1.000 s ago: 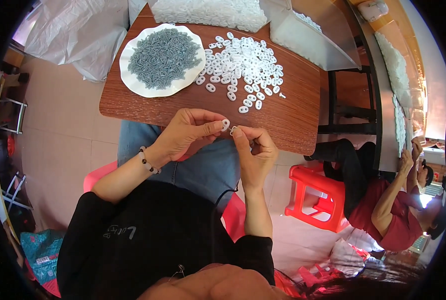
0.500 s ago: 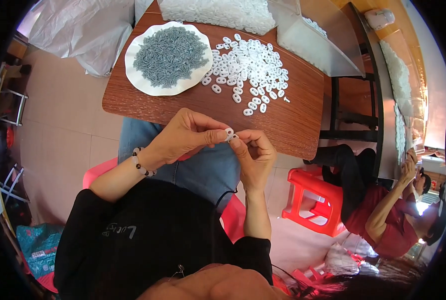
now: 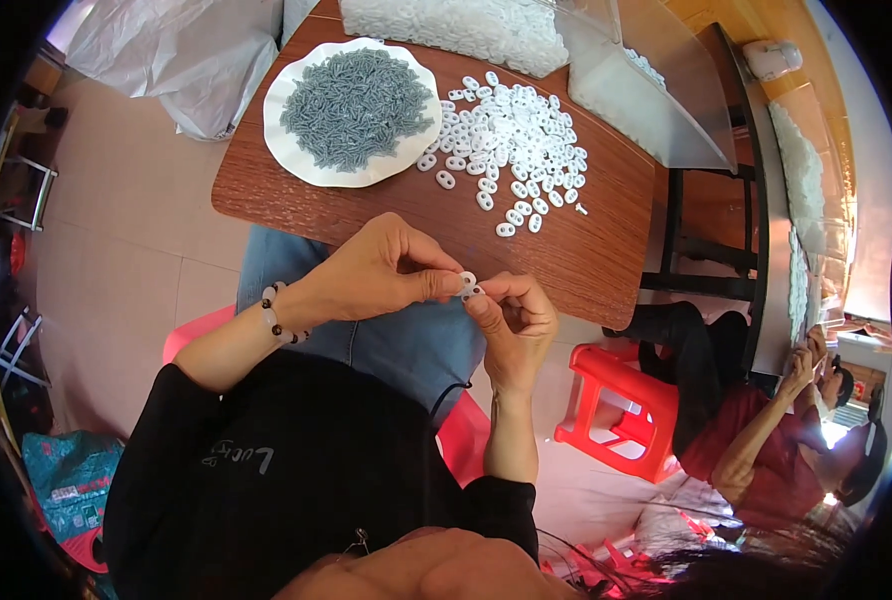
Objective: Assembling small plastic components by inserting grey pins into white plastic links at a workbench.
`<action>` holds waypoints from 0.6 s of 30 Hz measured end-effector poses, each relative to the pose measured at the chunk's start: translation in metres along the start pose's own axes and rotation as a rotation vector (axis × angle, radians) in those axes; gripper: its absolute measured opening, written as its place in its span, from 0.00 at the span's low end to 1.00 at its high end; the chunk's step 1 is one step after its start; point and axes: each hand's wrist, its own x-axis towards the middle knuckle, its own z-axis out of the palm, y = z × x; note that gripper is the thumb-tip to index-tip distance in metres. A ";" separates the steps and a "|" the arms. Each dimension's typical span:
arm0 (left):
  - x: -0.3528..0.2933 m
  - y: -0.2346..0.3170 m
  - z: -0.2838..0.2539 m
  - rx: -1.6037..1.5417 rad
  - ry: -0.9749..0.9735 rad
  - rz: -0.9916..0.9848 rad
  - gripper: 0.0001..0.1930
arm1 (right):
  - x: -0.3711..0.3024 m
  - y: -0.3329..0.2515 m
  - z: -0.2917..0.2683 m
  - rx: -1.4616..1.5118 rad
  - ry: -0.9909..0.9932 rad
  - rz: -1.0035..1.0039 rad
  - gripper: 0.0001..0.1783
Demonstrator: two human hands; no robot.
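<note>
Just in front of the table's near edge, over my lap, both hands meet at a small white two-holed oval plastic piece (image 3: 469,280). My left hand (image 3: 391,270) pinches its left side between thumb and forefinger. From the right, my right hand (image 3: 519,325) is closed at its other end, thumb and fingertip pressed together there. Fingertips cover part of the piece, and whether anything smaller is held with it cannot be made out. A loose spread of similar white oval pieces (image 3: 521,130) lies on the table beyond my hands.
Left of the spread is a scalloped white plate (image 3: 278,150) heaped with small slender grey-blue pieces (image 3: 356,105). Clear bins of white pieces (image 3: 456,28) stand along the brown table's (image 3: 606,260) far side. At right are a red stool (image 3: 621,420) and another person (image 3: 766,440) seated.
The view has shifted slightly, so the table and plate sit a little to the right. Both hands keep their pinch, and the white piece has turned a little between the fingertips.
</note>
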 end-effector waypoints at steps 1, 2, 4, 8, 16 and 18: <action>0.000 0.002 -0.001 0.031 -0.016 0.003 0.10 | 0.000 0.000 -0.001 0.000 -0.003 0.001 0.08; 0.000 0.005 -0.001 0.030 -0.013 0.003 0.10 | -0.001 -0.001 -0.001 -0.002 -0.013 -0.008 0.09; -0.001 0.012 0.000 0.031 -0.039 -0.018 0.10 | -0.001 -0.001 -0.001 -0.004 -0.026 -0.016 0.10; -0.002 0.016 -0.001 0.130 -0.049 -0.014 0.10 | 0.000 -0.002 0.000 -0.040 -0.057 -0.070 0.13; -0.001 0.017 -0.005 0.108 -0.189 -0.031 0.09 | 0.008 -0.003 -0.001 -0.059 -0.215 -0.045 0.30; -0.002 0.020 -0.005 0.079 -0.195 -0.059 0.10 | 0.011 0.001 -0.003 -0.097 -0.301 -0.145 0.31</action>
